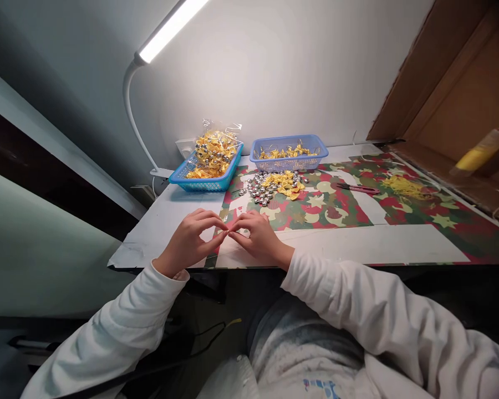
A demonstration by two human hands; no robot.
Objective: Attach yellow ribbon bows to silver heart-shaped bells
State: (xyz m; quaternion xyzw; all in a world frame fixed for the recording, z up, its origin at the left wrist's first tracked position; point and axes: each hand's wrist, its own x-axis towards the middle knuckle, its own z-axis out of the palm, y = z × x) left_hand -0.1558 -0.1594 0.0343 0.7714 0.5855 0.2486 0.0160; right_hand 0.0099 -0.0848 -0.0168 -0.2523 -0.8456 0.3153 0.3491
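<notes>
Above the front of the table, my left hand (193, 239) and my right hand (258, 235) meet fingertip to fingertip. Both are closed in a pinch, and whatever lies between the fingers is too small to make out. Just beyond them is a pile of silver bells (260, 188), with yellow ribbon bows (289, 184) heaped against its right side. A blue basket (205, 184) at the back left holds a clear bag (218, 145) of yellow bows and silver bells. The periwinkle basket (289, 163) to its right contains more yellow pieces.
A lit white desk lamp (128, 105) arches over the left side. Small pink-handled snips (357, 189) lie right of the bows, near a tangle of yellow cords (407, 187). A cardboard box (449, 83) stands at the right with a yellow roll (482, 152). Patterned paper (336, 213) covers part of the tabletop.
</notes>
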